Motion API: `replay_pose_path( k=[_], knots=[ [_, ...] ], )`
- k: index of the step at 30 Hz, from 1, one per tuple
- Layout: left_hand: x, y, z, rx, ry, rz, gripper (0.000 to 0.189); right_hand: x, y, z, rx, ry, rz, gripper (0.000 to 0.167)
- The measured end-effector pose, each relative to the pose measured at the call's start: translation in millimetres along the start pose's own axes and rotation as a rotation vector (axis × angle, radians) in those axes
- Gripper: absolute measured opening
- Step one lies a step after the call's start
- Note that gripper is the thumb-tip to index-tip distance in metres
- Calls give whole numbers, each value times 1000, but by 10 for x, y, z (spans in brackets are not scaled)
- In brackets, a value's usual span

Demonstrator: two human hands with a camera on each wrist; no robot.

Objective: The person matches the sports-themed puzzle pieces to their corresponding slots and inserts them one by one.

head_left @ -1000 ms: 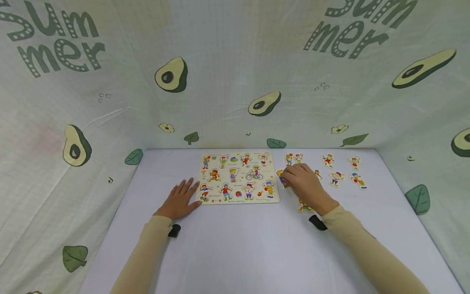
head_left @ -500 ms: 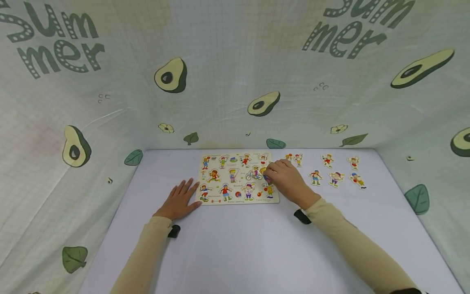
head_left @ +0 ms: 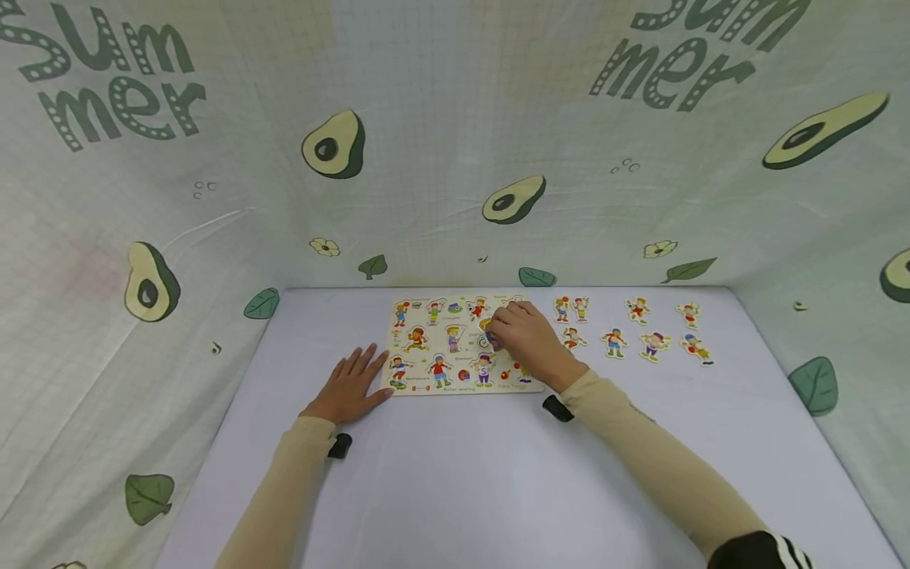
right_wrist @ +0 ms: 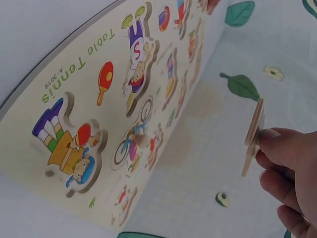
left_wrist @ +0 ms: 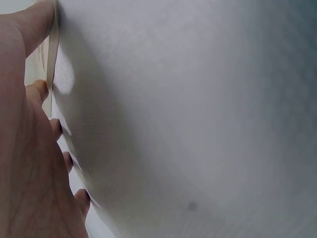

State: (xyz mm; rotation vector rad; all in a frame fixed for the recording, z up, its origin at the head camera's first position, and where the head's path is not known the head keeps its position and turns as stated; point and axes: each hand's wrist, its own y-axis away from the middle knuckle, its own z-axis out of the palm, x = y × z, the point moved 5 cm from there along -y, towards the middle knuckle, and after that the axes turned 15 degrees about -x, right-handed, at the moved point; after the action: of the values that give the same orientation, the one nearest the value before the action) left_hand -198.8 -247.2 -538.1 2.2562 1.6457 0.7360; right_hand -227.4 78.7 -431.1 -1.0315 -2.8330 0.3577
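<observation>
The cream puzzle board (head_left: 434, 341) printed with sporting children lies on the white table. My left hand (head_left: 348, 389) is spread flat beside it, thumb and fingertips at its left edge; the left wrist view shows the same hand (left_wrist: 32, 148) stretched along the tabletop. Over the board's right half is my right hand (head_left: 529, 340), hiding part of the bicycle picture. Between thumb and fingers it pinches a thin wooden puzzle piece (right_wrist: 254, 124), seen edge-on in the right wrist view, raised off the board. A figure-shaped recess with a table tennis player (right_wrist: 74, 148) shows nearby.
Several loose figure pieces, among them one in blue shorts (head_left: 614, 344) and one in a purple cap (head_left: 654, 346), lie on the table right of the board. A white cloth with avocado prints (head_left: 515, 199) hangs behind the table (head_left: 455, 474) and at its sides.
My right hand has moved left from among the loose pieces to over the board, carrying the puzzle piece. The left hand stays in place.
</observation>
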Motion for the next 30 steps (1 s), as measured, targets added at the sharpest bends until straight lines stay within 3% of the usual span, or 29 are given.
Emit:
replay_pose_path(
  k=[10,30],
  knots=[
    [-4,-6,-10,-1,-7,0,82,-20,-286,257,-94,-17,91,15],
    [-21,-8,27,21,1,19,82,-106,-667,750,-228,-42,135,9]
  ],
)
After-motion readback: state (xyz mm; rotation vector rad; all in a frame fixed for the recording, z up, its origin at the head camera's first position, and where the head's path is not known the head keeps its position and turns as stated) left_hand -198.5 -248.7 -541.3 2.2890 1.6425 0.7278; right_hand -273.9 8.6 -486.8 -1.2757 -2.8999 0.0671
